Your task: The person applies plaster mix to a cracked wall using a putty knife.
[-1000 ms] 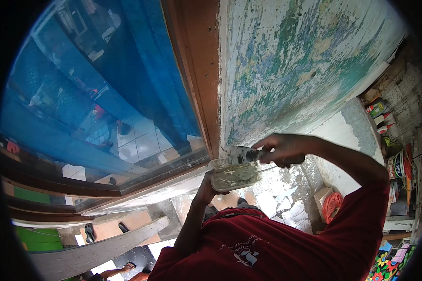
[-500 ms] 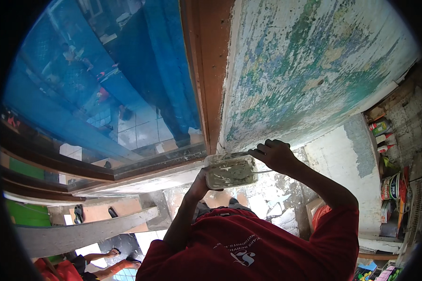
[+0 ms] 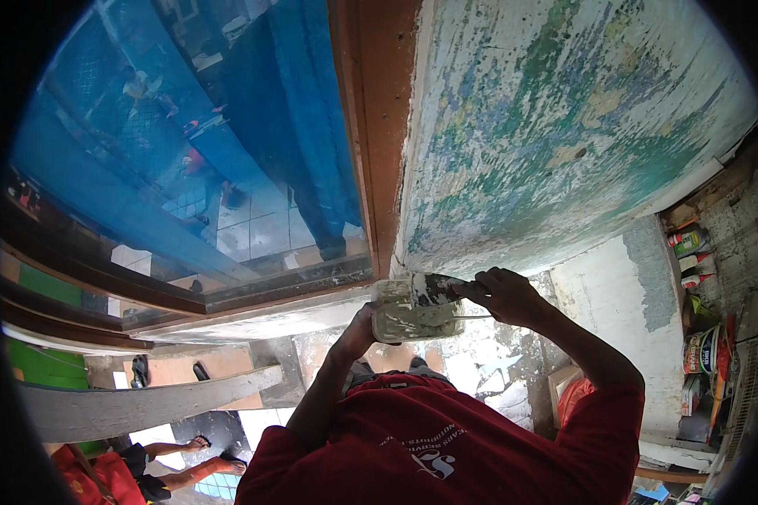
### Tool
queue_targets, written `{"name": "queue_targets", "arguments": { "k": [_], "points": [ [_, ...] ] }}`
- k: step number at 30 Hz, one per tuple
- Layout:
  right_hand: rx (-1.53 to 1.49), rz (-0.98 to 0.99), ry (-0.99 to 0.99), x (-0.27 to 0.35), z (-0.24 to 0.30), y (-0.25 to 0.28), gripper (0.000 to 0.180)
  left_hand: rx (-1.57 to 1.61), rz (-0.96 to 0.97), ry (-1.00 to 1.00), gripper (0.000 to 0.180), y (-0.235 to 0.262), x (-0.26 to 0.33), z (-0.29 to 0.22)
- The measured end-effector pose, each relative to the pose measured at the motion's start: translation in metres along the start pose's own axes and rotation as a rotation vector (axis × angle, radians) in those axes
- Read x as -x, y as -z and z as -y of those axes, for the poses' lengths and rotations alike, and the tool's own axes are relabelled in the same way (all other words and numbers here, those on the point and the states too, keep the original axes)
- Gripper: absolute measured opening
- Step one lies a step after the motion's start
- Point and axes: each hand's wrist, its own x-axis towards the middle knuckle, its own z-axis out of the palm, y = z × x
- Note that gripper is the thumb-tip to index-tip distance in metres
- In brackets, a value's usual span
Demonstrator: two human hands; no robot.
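Observation:
My left hand grips the left side of a clear plastic tub smeared with pale paste, held in front of my body. In my right hand is a putty knife, its broad dark blade streaked with white paste and lying over the tub's far right part. The fingers of that hand are wrapped round its handle, which is mostly hidden. A thin pale rod juts out from the tub's right side, below my right hand. How deep the paste is I cannot tell.
A wall with patchy green, blue and white paint rises ahead. Left of it are a brown wooden frame and a glass pane with blue behind. Bottles and a paint can stand at right. Another person's legs show at lower left.
The putty knife's blade has turned its broad face into view over the tub. My right hand has shifted slightly right and down; my left hand still holds the tub.

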Motion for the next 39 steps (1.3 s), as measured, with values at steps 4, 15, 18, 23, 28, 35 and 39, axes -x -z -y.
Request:
{"name": "queue_targets", "arguments": {
  "k": [4, 15, 18, 23, 28, 35, 39],
  "points": [
    [0.08, -0.004, 0.092, -0.006, -0.002, 0.007, 0.059, -0.012, 0.006, -0.001, 0.055, -0.007, 0.001, -0.006],
    [0.317, -0.16, 0.213, -0.031, -0.02, -0.006, 0.059, -0.08, 0.017, -0.041, 0.054, -0.014, -0.002, -0.004],
    [0.327, -0.219, 0.218, -0.036, -0.024, -0.008, 0.058, -0.058, 0.006, -0.051, 0.054, -0.014, -0.002, -0.002],
    [0.378, -0.251, 0.172, -0.038, -0.025, -0.007, 0.053, -0.01, 0.001, -0.05, 0.054, -0.015, -0.007, -0.001],
    [0.377, -0.289, 0.146, -0.038, -0.028, -0.009, 0.054, -0.022, 0.031, -0.094, 0.051, -0.016, -0.01, -0.003],
    [0.425, -0.259, 0.122, -0.031, -0.032, -0.004, 0.054, -0.021, 0.044, -0.121, 0.046, -0.023, -0.007, -0.007],
    [0.421, -0.251, 0.168, -0.022, -0.042, -0.006, 0.055, -0.157, 0.059, -0.172, 0.047, -0.022, -0.008, -0.005]
  ]
}}
